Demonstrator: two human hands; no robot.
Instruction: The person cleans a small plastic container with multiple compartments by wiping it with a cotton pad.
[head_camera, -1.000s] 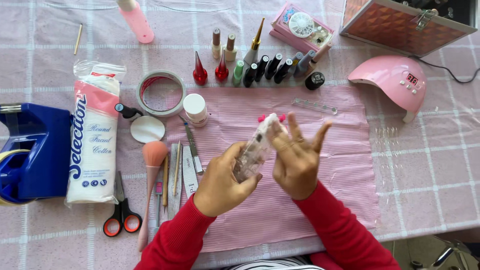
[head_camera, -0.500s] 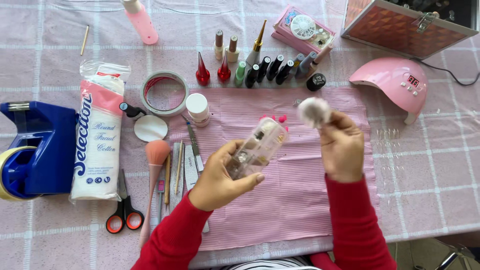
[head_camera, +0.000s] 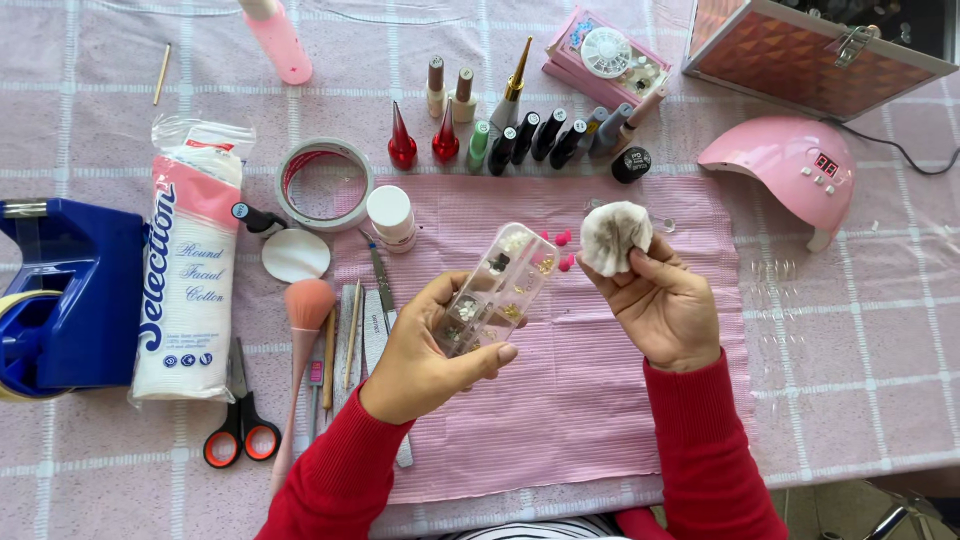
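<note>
We see red sleeves (head_camera: 700, 450), a clear box (head_camera: 495, 290) and a white pad (head_camera: 612, 236) smudged grey-brown. The mat (head_camera: 600, 400) is pink with fine stripes; at nine o'clock, a blue tape holder (head_camera: 60, 290).

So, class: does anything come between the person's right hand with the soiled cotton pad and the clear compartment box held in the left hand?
Nothing visible does. The right hand holds the soiled cotton pad just right of the clear compartment box in the left hand; only open air above the pink mat separates them.
</note>
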